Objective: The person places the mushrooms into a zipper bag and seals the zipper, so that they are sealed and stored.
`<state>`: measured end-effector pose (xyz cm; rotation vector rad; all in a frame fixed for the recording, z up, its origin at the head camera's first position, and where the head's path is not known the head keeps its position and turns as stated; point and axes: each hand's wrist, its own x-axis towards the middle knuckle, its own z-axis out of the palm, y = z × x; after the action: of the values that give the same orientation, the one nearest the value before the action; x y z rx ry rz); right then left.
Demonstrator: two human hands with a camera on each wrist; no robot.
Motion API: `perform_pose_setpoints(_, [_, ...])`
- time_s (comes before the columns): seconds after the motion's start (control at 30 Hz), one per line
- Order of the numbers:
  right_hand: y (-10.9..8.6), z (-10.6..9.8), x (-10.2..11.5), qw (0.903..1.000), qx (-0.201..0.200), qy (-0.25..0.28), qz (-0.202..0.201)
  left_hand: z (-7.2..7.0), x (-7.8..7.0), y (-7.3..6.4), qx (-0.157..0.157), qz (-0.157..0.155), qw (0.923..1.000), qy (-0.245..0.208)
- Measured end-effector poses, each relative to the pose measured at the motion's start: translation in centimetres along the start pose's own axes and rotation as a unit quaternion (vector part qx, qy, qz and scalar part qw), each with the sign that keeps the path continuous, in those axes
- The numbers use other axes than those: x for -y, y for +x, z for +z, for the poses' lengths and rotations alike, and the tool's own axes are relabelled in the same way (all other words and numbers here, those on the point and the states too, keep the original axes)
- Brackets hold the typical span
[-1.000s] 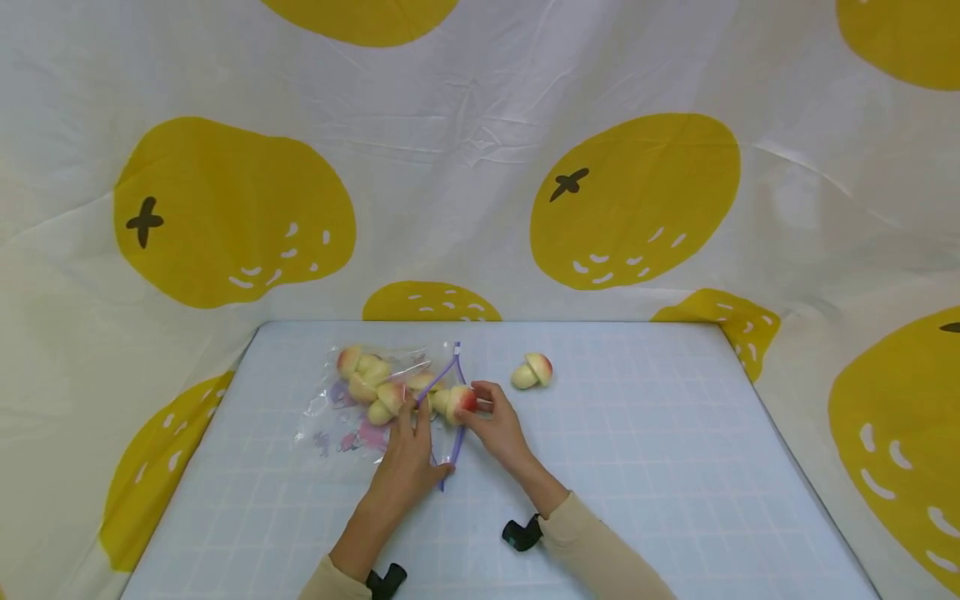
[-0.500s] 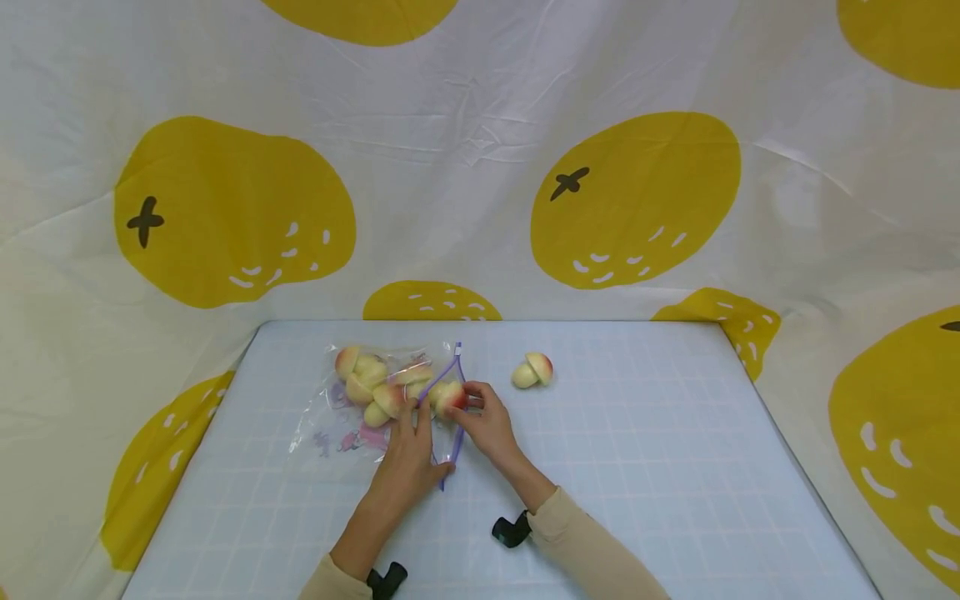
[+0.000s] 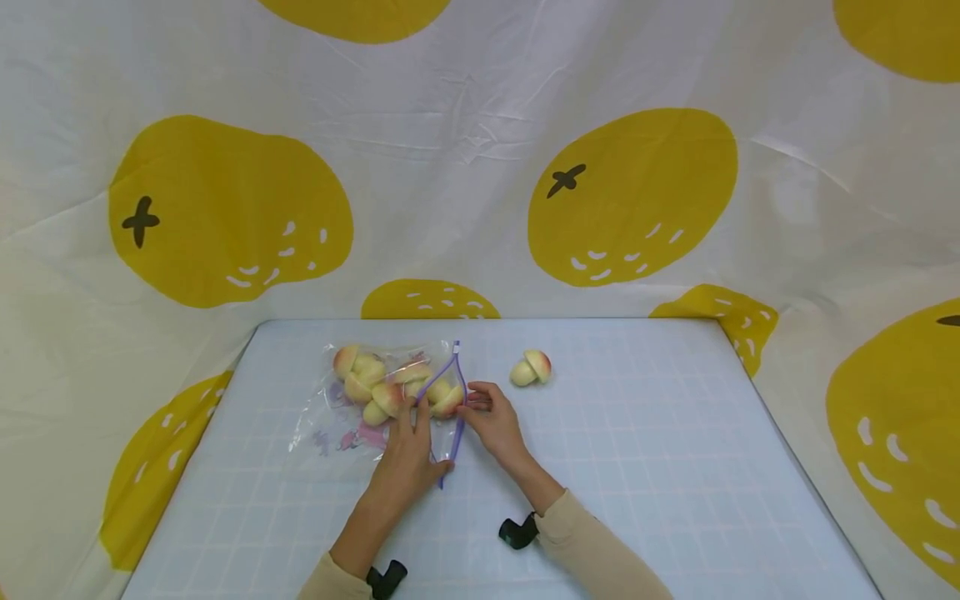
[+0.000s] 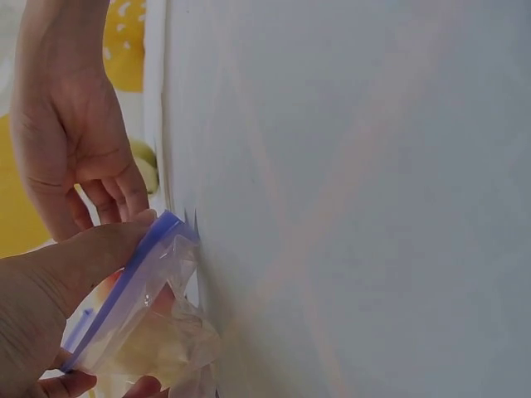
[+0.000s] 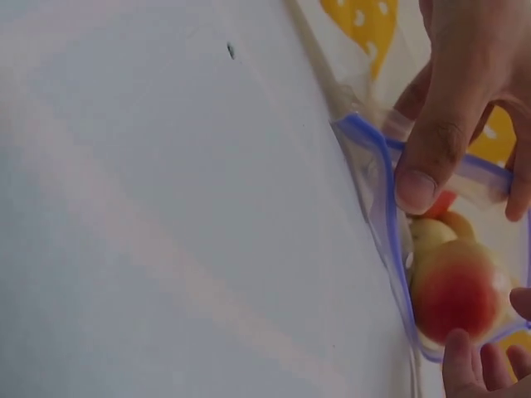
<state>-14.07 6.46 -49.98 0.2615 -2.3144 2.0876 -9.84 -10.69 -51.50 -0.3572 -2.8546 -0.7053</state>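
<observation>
A clear zip bag [image 3: 315,454] with a purple zip edge lies on the table, several toy mushrooms [image 3: 360,375] inside it. My left hand [image 3: 405,467] holds the bag's mouth spread, its thumb [image 5: 419,186] on one purple lip and its fingers on the other. Just inside the mouth lies a mushroom [image 5: 460,290] with a red-tinged cap. Beside that cap is my right hand [image 3: 495,425], fingers loosely bent and slightly apart; in the right wrist view a fingertip appears to touch it. Its fingers also show in the left wrist view, hanging by the purple zip edge [image 4: 124,282].
One more mushroom [image 3: 531,367] lies loose on the table, right of the bag and beyond my right hand. The pale checked table [image 3: 675,467] meets a curtain [image 3: 480,208] with yellow fruit prints at its back edge.
My right hand has pushed the red-capped mushroom leftward into the bag's mouth, then drawn back slightly from it. My left hand has stayed at the zip edge.
</observation>
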Motion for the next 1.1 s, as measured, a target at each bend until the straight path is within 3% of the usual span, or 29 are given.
perform_pose_setpoints(0.4, [-0.4, -1.7, 0.3, 0.9982, 0.014, 0.054, 0.025, 0.0, -0.2, 0.1, 0.018, -0.031, 0.9994, 0.0])
perform_pose_setpoints(0.6, [-0.8, -3.2, 1.0, 0.9986, 0.0, 0.049, 0.018, 0.0, -0.3, 0.2, 0.028, -0.044, 0.9986, -0.003])
perform_pose_setpoints(0.83, [-0.9, -5.6, 1.6, 0.9995, -0.021, 0.023, -0.002, 0.0, -0.2, 0.1, 0.026, -0.037, 0.999, -0.006])
perform_pose_setpoints(1.1, [0.8, -8.6, -0.5, 0.9978, -0.06, 0.022, -0.016, -0.2, -0.2, 0.1, 0.038, -0.043, 0.9982, -0.016])
